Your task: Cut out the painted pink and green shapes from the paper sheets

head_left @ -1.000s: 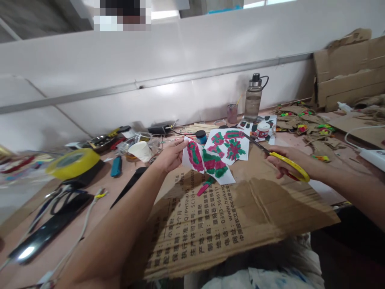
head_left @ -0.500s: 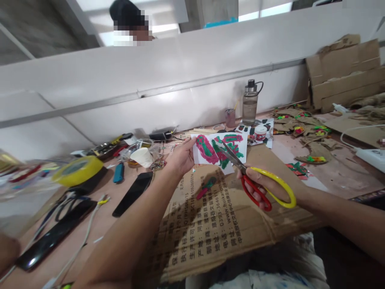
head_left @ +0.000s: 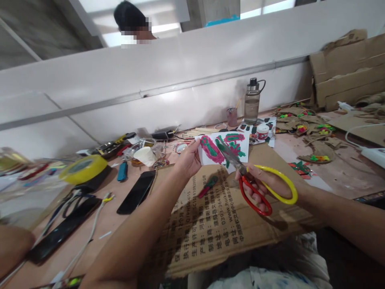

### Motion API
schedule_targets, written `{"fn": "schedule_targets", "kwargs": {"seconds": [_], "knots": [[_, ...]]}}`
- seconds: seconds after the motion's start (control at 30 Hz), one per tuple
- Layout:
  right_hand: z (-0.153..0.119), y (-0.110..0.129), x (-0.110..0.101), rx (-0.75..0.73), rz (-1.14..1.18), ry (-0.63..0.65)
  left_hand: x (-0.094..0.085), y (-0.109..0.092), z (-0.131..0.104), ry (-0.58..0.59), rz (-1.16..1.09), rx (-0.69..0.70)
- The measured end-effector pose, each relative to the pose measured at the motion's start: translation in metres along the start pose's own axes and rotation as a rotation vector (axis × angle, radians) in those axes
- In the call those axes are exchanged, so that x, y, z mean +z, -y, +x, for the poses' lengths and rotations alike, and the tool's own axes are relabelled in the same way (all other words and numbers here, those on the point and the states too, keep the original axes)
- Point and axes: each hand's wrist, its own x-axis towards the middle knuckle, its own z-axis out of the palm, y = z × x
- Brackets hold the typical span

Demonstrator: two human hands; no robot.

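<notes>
My left hand point(head_left: 190, 159) pinches the left edge of a white sheet of paper point(head_left: 207, 160) painted with pink and green shapes. My right hand point(head_left: 255, 182) holds scissors point(head_left: 255, 205) with one red and one yellow handle loop. The scissor blades lie across the painted paper, pointing up and to the left; whether they grip the paper I cannot tell. Below the paper, a cut-out pink and green painted piece point(head_left: 208, 186) lies on a flat cardboard sheet point(head_left: 192, 253) with printed text, which rests at the table's front edge.
Left of the cardboard lie a black phone point(head_left: 136, 192), a blue lighter-like object point(head_left: 122, 171) and a yellow tape roll point(head_left: 82, 171). A water bottle point(head_left: 252, 104) and a white jar point(head_left: 262, 131) stand behind the paper. Decorated cardboard pieces point(head_left: 319, 155) lie right. Behind the partition is a person point(head_left: 130, 18).
The scissor handles have spread wider apart in my right hand. My left hand still holds the paper, which sits slightly lower on its left side. The view has shifted a little.
</notes>
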Motion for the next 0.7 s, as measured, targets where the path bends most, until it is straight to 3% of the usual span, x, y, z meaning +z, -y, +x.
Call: {"fn": "schedule_targets", "kwargs": {"seconds": [0.27,0.43,0.7], "knots": [[0.012,-0.002,0.004,0.037,-0.013,-0.030,0.004,0.007,-0.009,0.010,-0.012,-0.007],[0.022,-0.009,0.000,-0.019,-0.027,-0.063,0.005,0.007,-0.018,0.049,0.026,-0.013],[0.027,0.007,0.005,0.050,-0.025,0.006,-0.014,0.005,-0.022,0.059,0.116,-0.023]]}}
